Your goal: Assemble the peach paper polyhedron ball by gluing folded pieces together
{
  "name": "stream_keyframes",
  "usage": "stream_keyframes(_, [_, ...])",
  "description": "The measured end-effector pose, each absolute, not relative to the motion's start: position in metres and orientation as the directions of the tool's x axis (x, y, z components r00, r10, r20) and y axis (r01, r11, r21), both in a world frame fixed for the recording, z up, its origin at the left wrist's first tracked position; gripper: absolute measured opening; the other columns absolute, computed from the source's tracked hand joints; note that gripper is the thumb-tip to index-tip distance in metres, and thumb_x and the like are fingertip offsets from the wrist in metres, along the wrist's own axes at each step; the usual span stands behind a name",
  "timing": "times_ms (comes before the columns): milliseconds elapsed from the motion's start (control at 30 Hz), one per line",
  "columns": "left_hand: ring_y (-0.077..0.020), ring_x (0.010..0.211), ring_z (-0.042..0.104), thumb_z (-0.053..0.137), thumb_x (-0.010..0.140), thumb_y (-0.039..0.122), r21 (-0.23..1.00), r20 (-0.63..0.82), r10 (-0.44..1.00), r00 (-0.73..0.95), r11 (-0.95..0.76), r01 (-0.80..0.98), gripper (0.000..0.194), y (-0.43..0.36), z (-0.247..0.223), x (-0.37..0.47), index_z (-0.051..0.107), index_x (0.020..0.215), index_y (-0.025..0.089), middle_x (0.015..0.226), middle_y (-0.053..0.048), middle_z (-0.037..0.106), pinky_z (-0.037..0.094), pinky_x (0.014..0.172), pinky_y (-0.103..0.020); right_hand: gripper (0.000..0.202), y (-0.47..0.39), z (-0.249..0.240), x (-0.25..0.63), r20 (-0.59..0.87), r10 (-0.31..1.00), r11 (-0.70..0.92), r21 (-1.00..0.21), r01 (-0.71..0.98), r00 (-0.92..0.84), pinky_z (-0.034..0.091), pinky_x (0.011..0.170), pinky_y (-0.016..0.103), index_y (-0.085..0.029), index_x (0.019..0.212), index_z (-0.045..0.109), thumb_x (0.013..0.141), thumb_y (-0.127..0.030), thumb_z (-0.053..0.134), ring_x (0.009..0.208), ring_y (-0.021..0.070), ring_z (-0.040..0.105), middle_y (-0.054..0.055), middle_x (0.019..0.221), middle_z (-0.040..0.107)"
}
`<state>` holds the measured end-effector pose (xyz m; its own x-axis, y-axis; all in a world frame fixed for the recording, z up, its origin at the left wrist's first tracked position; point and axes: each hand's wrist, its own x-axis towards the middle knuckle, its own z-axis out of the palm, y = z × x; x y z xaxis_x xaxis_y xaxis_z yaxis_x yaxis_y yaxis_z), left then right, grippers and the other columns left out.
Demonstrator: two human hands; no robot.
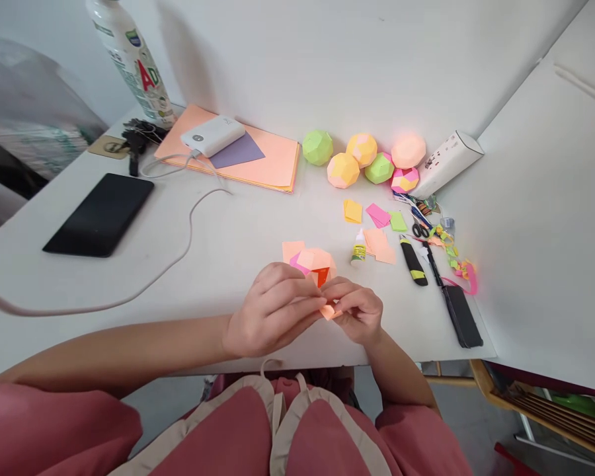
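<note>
Peach paper (329, 312), folded small, sat pinched in the fingertips of the left hand (277, 307) and right hand (359, 309), just before an open-sided paper ball (317, 258). I read "AD" on the tall white bottle (133, 63); the dropper bottle (359, 251) had print too small.

A small, creased peach paper piece (329, 311) is held at a slant (much of it is hidden). Just beyond it sits a faceted paper ball (318, 257), mostly peach, with pink at left and red-orange in front.
</note>
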<state>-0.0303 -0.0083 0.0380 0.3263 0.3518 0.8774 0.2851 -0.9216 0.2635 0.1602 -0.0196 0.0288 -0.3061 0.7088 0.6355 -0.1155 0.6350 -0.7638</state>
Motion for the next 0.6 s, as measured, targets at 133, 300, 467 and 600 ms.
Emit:
stream_keyframes(133, [-0.0191, 0.082, 0.060, 0.060, 0.080, 0.004, 0.032, 0.928, 0.127, 0.350, -0.963, 0.267, 0.015, 0.000, 0.037, -0.036, 0.065, 0.089, 0.015, 0.090, -0.008, 0.069, 0.053, 0.063, -0.034, 0.016, -0.018, 0.036, 0.160, 0.722, 0.601, 0.765, -0.644, -0.016, -0.344, 0.055, 0.080, 0.044, -0.027, 0.097, 0.062, 0.085, -0.016, 0.062, 0.100, 0.0245, 0.067, 0.008, 0.100, 0.074])
stream_keyframes(300, [-0.0155, 0.078, 0.062, 0.064, 0.079, 0.006, -0.148, 0.921, -0.056, 0.385, -0.966, 0.213, 0.018, 0.008, 0.037, -0.043, 0.065, 0.078, 0.024, 0.085, 0.001, 0.070, 0.055, 0.059, -0.030, 0.021, -0.017, 0.045, 0.170, 0.672, 0.599, 0.761, -0.647, 0.049, -0.436, 0.052, 0.089, 0.051, -0.029, 0.104, 0.066, 0.086, -0.024, 0.057, 0.109, 0.0278, 0.062, 0.010, 0.121, 0.067])
stream_keyframes(467, [-0.0132, 0.072, 0.063, 0.066, 0.079, 0.007, -0.066, 0.897, -0.008, 0.442, -0.991, 0.116, 0.021, 0.011, 0.039, -0.048, 0.066, 0.086, 0.027, 0.083, 0.003, 0.070, 0.055, 0.056, -0.029, 0.021, -0.015, 0.045, 0.176, 0.560, 0.630, 0.650, -0.759, -0.029, -0.538, 0.057, 0.076, 0.040, -0.026, 0.107, 0.068, 0.093, -0.024, 0.052, 0.096, 0.0217, 0.065, 0.011, 0.112, 0.068])
stream_keyframes(600, [-0.0130, 0.066, 0.061, 0.065, 0.079, 0.007, -0.174, 0.897, -0.084, 0.434, -0.970, 0.172, 0.018, 0.011, 0.040, -0.045, 0.064, 0.079, 0.025, 0.080, 0.002, 0.069, 0.053, 0.050, -0.028, 0.014, -0.014, 0.043, 0.175, 0.574, 0.630, 0.656, -0.754, -0.036, -0.522, 0.057, 0.068, 0.034, -0.024, 0.101, 0.069, 0.088, -0.020, 0.065, 0.082, 0.0180, 0.067, 0.008, 0.094, 0.069])
